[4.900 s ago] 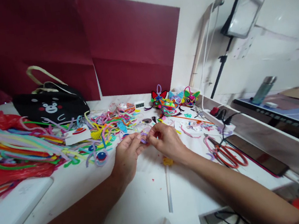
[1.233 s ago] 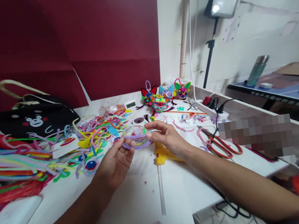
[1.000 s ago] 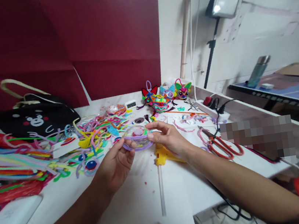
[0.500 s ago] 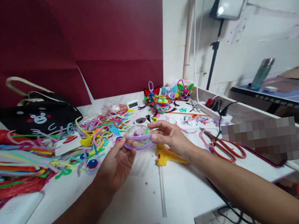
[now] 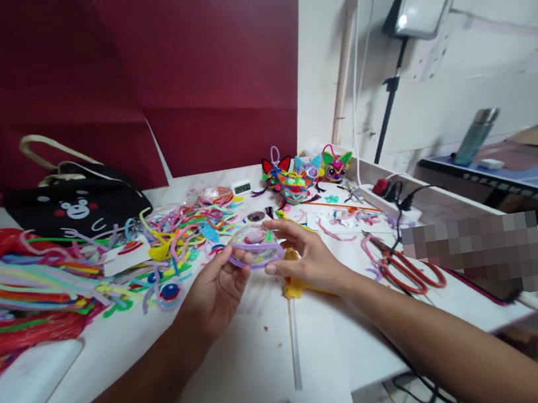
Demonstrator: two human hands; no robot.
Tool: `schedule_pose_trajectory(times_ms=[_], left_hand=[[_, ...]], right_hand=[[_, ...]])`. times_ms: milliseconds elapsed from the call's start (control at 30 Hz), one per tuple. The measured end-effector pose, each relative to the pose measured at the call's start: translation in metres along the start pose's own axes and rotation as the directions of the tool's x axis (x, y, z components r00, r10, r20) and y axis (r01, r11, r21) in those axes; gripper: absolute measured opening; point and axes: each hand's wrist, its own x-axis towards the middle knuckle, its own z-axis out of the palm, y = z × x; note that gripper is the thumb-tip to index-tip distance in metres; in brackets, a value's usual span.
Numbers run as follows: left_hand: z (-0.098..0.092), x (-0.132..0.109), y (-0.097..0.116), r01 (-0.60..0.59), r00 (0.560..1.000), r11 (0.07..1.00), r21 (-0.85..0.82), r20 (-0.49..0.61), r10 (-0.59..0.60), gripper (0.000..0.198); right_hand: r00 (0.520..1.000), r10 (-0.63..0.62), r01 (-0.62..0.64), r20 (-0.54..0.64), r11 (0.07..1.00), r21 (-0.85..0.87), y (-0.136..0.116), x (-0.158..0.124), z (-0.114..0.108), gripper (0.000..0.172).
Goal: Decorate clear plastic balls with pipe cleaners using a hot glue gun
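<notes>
Above the white table [image 5: 252,364], my left hand [image 5: 216,289] pinches the left edge of a clear plastic dome ringed with a purple pipe cleaner [image 5: 255,247]. My right hand [image 5: 307,259] is at the dome's right side, its fingers spread around the rim, thumb on top and fingers below. Something pink shows inside the dome. A yellow glue gun [image 5: 293,285] with a white glue stick lies on the table just under my right hand.
Loose coloured pipe cleaners [image 5: 25,282] are piled at left on a red bag. A black bear-print bag [image 5: 77,205] sits behind them. Finished pipe-cleaner figures [image 5: 308,172] stand at the back, red scissors [image 5: 403,269] and cables at right.
Earlier both hands worked a small purple piece low on the table. Now they hold the purple-ringed dome up, and my right fingers have loosened and spread along its rim.
</notes>
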Motion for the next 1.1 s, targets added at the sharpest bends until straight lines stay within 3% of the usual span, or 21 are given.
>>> schedule_pose_trajectory(times_ms=[400,1100], left_hand=[[-0.0002,-0.0023,-0.0003,0.026,1.000,1.000,0.000,0.014,-0.026,0.042],[-0.0068,-0.0013,-0.0052,0.007,0.996,1.000,-0.010,0.085,-0.006,0.032]], right_hand=[[1.000,0.018,-0.019,-0.010,1.000,-0.024,-0.0029,-0.0008,-0.0003,0.062],[0.998,-0.018,0.029,0.065,0.986,-0.161,-0.0033,-0.0036,-0.0091,0.064]])
